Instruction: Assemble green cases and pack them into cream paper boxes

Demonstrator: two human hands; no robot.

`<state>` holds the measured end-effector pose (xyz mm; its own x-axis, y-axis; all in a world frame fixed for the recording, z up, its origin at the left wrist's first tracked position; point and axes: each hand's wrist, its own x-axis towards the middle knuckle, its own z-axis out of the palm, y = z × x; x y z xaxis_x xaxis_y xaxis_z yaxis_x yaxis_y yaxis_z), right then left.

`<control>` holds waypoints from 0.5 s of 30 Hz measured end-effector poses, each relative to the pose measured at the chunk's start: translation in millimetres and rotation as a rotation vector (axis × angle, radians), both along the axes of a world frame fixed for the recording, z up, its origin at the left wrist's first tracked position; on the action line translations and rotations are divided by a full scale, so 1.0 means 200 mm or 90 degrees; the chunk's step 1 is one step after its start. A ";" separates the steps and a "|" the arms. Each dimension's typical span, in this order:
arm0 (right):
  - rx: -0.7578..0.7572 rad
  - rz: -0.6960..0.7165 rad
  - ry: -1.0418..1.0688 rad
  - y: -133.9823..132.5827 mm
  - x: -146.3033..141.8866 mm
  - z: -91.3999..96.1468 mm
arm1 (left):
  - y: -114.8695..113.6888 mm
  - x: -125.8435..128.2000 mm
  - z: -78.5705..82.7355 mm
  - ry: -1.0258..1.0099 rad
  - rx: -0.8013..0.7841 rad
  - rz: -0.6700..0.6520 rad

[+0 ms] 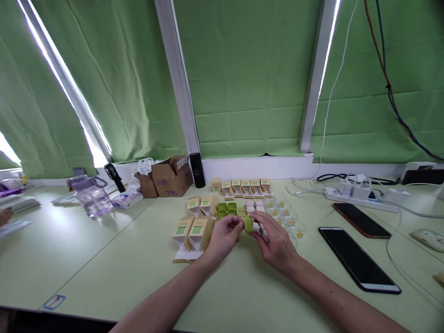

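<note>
Both hands meet over the middle of the table around a small piece with a rounded green cap (248,224) and a white body (255,227). My right hand (275,240) is closed around the white body, fingers above and thumb below. My left hand (225,235) pinches at the green cap's left side; its fingertips partly hide what they grip. Just beyond the hands are several green square pieces (231,206), small yellowish parts (242,211), white-pink cylinders (255,204) and clear domed cups with yellow centres (282,212).
Open cardboard boxes (196,233) stand left of my hands, with a row of small boxes (246,188) behind. Two phones (359,259) and a power strip (360,198) lie right. A carton (171,178), black cylinder (197,170) and water bottle (92,196) stand left. Another person's hand (4,216) shows far left.
</note>
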<state>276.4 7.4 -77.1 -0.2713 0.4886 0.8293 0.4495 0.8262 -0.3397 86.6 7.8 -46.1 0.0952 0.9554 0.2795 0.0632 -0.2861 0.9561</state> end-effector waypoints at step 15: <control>0.004 0.007 0.010 0.00 0.00 0.01 | 0.00 -0.01 0.00 -0.035 -0.031 -0.002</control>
